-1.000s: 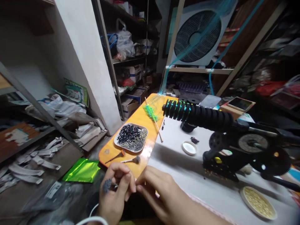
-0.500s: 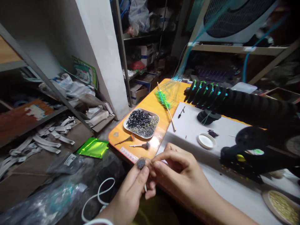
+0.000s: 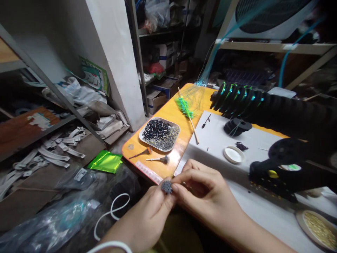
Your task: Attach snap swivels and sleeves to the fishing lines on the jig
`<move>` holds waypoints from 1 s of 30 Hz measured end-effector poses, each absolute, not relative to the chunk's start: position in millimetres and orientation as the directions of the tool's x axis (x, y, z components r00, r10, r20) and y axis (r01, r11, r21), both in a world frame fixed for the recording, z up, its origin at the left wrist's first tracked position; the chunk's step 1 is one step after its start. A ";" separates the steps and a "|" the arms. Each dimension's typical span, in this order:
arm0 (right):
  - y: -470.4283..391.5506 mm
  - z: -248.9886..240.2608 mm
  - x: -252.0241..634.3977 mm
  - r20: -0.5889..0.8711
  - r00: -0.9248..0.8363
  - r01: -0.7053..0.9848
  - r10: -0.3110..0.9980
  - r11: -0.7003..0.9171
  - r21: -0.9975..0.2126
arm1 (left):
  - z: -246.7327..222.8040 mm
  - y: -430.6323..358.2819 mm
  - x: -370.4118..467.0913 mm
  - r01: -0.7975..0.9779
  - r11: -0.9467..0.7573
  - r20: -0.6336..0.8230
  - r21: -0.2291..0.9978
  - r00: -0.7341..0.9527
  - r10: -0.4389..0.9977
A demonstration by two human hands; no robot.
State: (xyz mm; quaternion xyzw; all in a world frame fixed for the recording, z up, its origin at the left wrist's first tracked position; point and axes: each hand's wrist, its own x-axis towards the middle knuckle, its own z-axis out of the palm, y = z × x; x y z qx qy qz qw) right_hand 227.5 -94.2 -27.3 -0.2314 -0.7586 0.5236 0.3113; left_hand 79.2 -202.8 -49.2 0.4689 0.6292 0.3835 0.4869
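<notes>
My left hand [image 3: 150, 209] is closed around a small bundle with a knobby dark grey head [image 3: 166, 187], which pokes out above the thumb and forefinger. Whatever lies below that head is hidden in the grip. At the head's right edge, my right hand [image 3: 201, 193] has thumb and forefinger pinched together; anything between those fingertips is too small to make out. Just beyond the hands, a white stick with a grey tufted head [image 3: 158, 159] and a brown stick with an orange head [image 3: 141, 152] lie on the orange table [image 3: 168, 170].
A square tray [image 3: 159, 150] holds black tubes and small grey and yellowish pieces. Behind it a thin stick [image 3: 194, 131] carries green-blue threads. To the right stand a black ribbed roller [image 3: 284, 110], a round white lid [image 3: 233, 154] and a bowl [image 3: 298, 214] of golden bits.
Both hands have shifted slightly right. The grey head has turned to face me more, and my right fingertips now meet its edge. The camera view has moved a little.
</notes>
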 end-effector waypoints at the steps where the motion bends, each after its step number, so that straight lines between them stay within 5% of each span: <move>1: -95.5 -27.4 227.4 0.238 -0.690 0.020 0.684 0.346 -0.938 | -48.7 -201.8 81.9 0.149 0.256 -0.242 0.955 -0.104 0.965; 5: -98.6 -27.0 226.0 0.297 -0.629 -0.018 0.719 0.368 -0.930 | -53.5 -197.1 95.5 -0.297 0.170 -0.228 0.940 -0.173 0.958; 9: -95.7 -26.0 226.0 0.398 -0.610 -0.018 0.685 0.490 -0.871 | -57.7 -197.4 99.8 -0.514 0.099 -0.238 0.852 -0.212 0.948; 16: -91.4 -26.0 227.1 0.471 -0.621 0.007 0.626 0.605 -0.796 | -61.7 -202.9 93.2 -0.562 -0.072 -0.064 0.824 -0.219 0.974; 30: -94.0 -25.1 229.7 0.443 -0.666 -0.042 0.600 0.563 -0.825 | -56.5 -201.8 100.0 -0.603 0.080 -0.226 0.794 -0.172 0.959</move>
